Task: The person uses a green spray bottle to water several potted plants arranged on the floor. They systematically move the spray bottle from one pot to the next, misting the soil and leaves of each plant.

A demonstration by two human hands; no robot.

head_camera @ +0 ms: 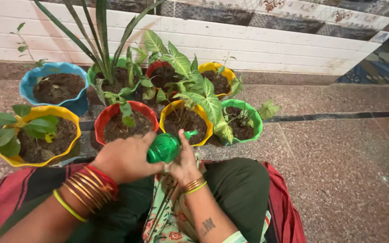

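A small green spray bottle (165,147) with a green nozzle sits between my two hands, just above my lap. My left hand (124,157), with red and gold bangles on the wrist, wraps the bottle's left side. On the bottle's right side my right hand (184,163) grips it, thumb up near the nozzle. The nozzle points toward a yellow pot (205,120) of dark soil with a broad-leaved plant. A red pot (102,120) stands just beyond my left hand.
Several coloured pots with plants stand on the speckled stone floor: a yellow one (70,118) at left, a blue one (79,104), a green one (258,123) at right. A tiled wall (271,49) rises behind. A red striped cloth (284,211) lies under me.
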